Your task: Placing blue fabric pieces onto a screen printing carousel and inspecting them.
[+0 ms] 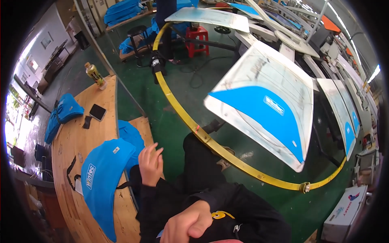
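Observation:
My left hand (150,164) is raised at the right edge of the wooden table (67,154), fingers stretched out, with nothing visible in it. Close by lies a curved blue fabric piece (105,178) with a white printed mark, spread on the tabletop. More blue fabric (131,139) sits partly hidden behind it. My right hand (188,222) is held against my body, fingers curled and thumb folded over. A small pale bit shows at its lower edge, too little to name. Ahead to the right, another blue fabric piece (259,109) rests flat on a white tilted board (279,77).
A yellow curved rail (184,115) runs around the machine with its boards (208,18). On the table stand a bottle (95,75), a dark flat device (97,112) and a blue fabric stack (65,113). Beyond are a red stool (197,41) and a standing person (165,24).

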### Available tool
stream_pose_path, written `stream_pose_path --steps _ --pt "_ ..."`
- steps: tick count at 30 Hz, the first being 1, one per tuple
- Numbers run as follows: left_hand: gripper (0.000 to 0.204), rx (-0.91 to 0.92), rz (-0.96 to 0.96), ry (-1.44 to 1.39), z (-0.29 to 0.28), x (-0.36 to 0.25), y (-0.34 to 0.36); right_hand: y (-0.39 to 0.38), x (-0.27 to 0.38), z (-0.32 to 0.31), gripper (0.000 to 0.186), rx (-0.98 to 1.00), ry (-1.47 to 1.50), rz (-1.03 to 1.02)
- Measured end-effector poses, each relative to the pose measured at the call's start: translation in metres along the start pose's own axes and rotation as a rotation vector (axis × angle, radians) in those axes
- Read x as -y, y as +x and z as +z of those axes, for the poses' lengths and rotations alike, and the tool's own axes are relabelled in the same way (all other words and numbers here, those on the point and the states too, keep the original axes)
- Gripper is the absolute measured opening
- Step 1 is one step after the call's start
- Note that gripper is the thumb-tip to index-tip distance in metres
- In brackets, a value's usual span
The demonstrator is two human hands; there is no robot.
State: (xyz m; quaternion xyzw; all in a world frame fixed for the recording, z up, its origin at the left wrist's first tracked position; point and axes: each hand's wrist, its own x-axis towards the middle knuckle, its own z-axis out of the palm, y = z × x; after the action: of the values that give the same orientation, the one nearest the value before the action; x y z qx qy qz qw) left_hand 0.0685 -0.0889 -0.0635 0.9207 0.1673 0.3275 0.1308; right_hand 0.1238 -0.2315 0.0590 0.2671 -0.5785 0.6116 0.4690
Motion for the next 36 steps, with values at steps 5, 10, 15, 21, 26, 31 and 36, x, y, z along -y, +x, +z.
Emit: stream_pose_path --steps 5,10,15,21,26,31,36 --pt "0.023 0.009 0.269 -0.138 0.065 -0.017 0.095 -0.068 0.081 0.038 0.056 -0.779 -0.73 0.198" --pt "0.026 0.067 0.358 -0.233 0.157 -0.024 0.193 -0.162 0.147 0.105 0.022 -1.953 -1.962 0.433" --pt "0.035 0.012 0.4 -0.064 0.245 0.013 0.25 -0.261 0.174 0.169 0.025 -2.348 -2.628 1.332" --pt "0.031 0.144 0.305 -0.032 0.263 -0.007 0.26 -0.284 0.167 0.177 0.019 -2.517 -2.465 1.539" --pt "0.025 0.112 0.2 -0.017 0.262 -0.014 0.273 -0.293 0.175 0.166 0.019 -2.581 -2.459 1.427" --pt "0.025 0.226 0.132 0.034 0.267 -0.02 0.284 -0.304 0.182 0.169 0.02 -2.696 -2.397 1.513" --pt "0.025 0.361 0.041 -0.474 0.269 -0.019 0.287 -0.291 0.188 0.162 0.015 -2.593 -2.559 1.549"
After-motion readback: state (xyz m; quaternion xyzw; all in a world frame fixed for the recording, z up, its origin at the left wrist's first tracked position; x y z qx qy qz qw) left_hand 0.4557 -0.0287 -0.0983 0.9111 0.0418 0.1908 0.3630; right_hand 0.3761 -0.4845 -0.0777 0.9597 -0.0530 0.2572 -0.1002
